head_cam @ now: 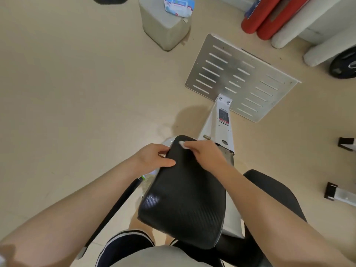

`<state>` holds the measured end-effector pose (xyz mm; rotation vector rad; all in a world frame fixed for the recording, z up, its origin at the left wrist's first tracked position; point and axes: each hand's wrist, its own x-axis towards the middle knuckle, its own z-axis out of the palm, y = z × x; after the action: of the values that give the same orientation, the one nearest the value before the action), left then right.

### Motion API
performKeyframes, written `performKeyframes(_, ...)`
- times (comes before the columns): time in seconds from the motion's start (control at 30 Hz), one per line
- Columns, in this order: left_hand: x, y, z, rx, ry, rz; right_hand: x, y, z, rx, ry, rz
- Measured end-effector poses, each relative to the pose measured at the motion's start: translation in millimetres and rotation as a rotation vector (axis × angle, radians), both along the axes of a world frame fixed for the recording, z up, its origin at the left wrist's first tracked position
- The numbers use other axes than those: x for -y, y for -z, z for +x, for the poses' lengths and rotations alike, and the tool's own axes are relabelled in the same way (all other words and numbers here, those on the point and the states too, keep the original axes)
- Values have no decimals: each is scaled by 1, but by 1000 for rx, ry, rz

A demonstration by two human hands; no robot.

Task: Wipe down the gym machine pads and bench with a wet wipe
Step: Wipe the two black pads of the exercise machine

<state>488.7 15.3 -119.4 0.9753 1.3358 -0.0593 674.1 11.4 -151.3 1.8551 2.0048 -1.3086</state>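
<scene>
Looking down on a black, textured, rounded-rectangle machine pad (183, 191), tilted and mounted on a white metal frame post (217, 124).

Left hand (152, 158) gripping the pad's upper left edge, thumb lying across the top surface, fingers curling round the side.

Right hand (204, 151) pressing a small crumpled white wet wipe (182, 144) against the pad's far top corner, fingers bent over the wipe and pinching it, only a little of the wipe showing beyond the fingertips.

Sitting behind the pad, at lower right and partly hidden by the right forearm, a second black cushioned seat (273, 191).

Lying flat on the beige floor (67, 83) beyond the post, a silver slotted metal footplate (240, 78), joined to the post by bolts.

Standing further off, a grey cube-shaped stool (163, 29), carrying a blue-and-white soft pack of wipes (179, 5) on top.

Leaning at upper right, two red foam rollers (269, 18) beside white padded rolls (300, 26), with a black weight plate (344, 64) just beside them at the right edge.

Showing at the bottom, dark striped shorts (125, 245) and a pale shirt hem.
</scene>
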Motion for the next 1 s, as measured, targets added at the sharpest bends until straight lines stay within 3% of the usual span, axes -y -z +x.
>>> performKeyframes(0.1,0,-1,-1,27,13,5,7,5,27,186,129,-83)
performKeyframes(0.17,-2,2,-1,8,34,9,5,8,26,201,221,-99)
performKeyframes(0.43,-5,14,-10,-27,96,3,-10,10,-44,-62,45,-8)
performKeyframes(0.67,-10,13,-13,9,193,45,-12,37,8,210,313,-102)
performKeyframes(0.77,-12,15,-13,5,204,50,-11,26,-3,112,307,-95)
performKeyframes(0.87,-12,13,-12,-9,220,66,0,2,-29,-76,167,-19)
performKeyframes(1.0,-12,10,-11,-26,260,72,18,-6,-25,-134,114,18)
